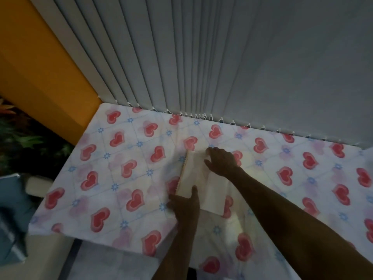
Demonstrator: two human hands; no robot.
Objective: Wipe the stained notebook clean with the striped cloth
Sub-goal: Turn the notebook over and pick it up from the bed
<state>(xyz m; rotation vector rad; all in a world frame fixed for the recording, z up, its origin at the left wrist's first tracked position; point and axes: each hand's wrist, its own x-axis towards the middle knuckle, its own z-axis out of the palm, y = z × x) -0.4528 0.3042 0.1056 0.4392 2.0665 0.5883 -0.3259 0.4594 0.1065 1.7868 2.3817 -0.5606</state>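
Head cam, dim and a bit blurred. Notebook [192,174] lies flat near the middle of the desk [121,178], spiral binding along its left edge, pale cover up; can't make out any stain at this light. Left hand [184,205] sits at the notebook's near-left corner, thumb laid over the near edge of the cover, fingers spread flat on the tablecloth beside it, pinning rather than gripping. Right hand [222,161] is over the notebook's far-right part, fingers splayed and open, palm down. A pale cloth [215,196] lies flat under the right wrist, overlapping the notebook's right side; stripes not resolvable. Can't tell whether the right hand presses on the cloth or just rests on the cover. Vertical blinds [201,57] hang along the desk's far edge.
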